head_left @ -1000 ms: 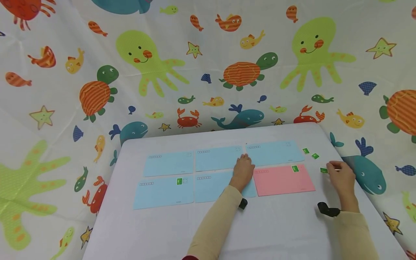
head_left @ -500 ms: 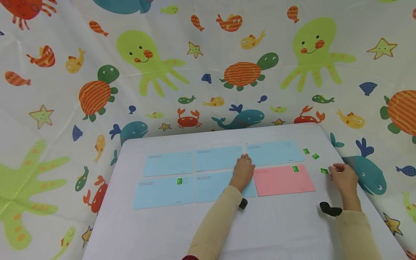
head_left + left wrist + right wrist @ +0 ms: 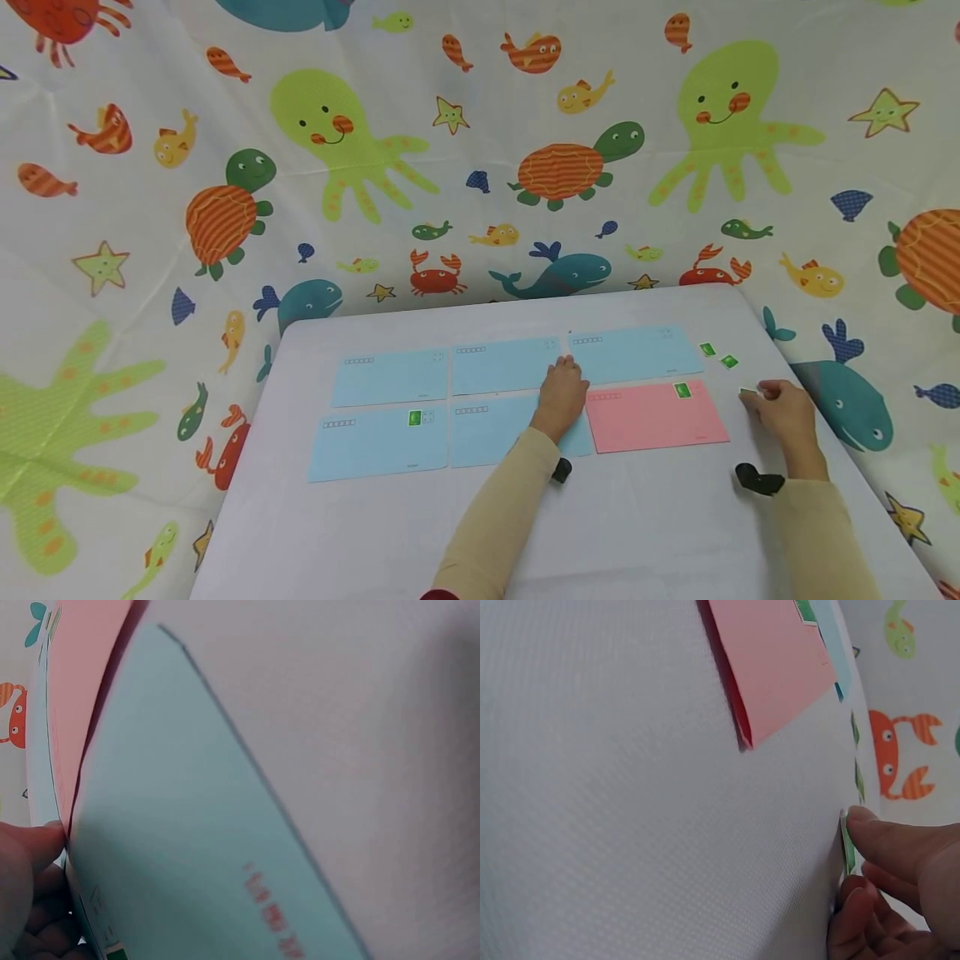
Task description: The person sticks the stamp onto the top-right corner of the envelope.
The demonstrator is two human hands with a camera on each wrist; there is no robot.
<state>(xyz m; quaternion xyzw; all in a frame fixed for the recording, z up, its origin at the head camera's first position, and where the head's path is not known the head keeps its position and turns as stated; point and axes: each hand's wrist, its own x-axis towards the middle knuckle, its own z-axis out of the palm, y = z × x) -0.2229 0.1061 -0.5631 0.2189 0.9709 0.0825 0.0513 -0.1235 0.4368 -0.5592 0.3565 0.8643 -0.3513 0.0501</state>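
Note:
My left hand (image 3: 561, 400) rests over the upper right part of the lower middle blue envelope (image 3: 480, 437), beside the pink envelope (image 3: 652, 421). In the left wrist view its thumb lies where pink and blue meet, and the corner of a green stamp (image 3: 116, 954) shows by the fingers. At the table's right side my right hand (image 3: 791, 417) pinches a green stamp (image 3: 747, 391) at its edges. The right wrist view has this stamp (image 3: 848, 847) edge-on between thumb and fingertip, low over the cloth.
Two loose green stamps (image 3: 708, 350) (image 3: 730, 362) lie right of the envelopes. Three blue envelopes (image 3: 506, 367) form the back row. The lower left blue envelope (image 3: 378, 450) bears a stamp, as does the pink one. Behind the white table (image 3: 637, 533) hangs a sea-animal curtain (image 3: 465, 83).
My right hand drew back slightly to the right, then came left over the stamp, which now shows as a thinner, paler sliver between its fingers. The left hand has stayed put.

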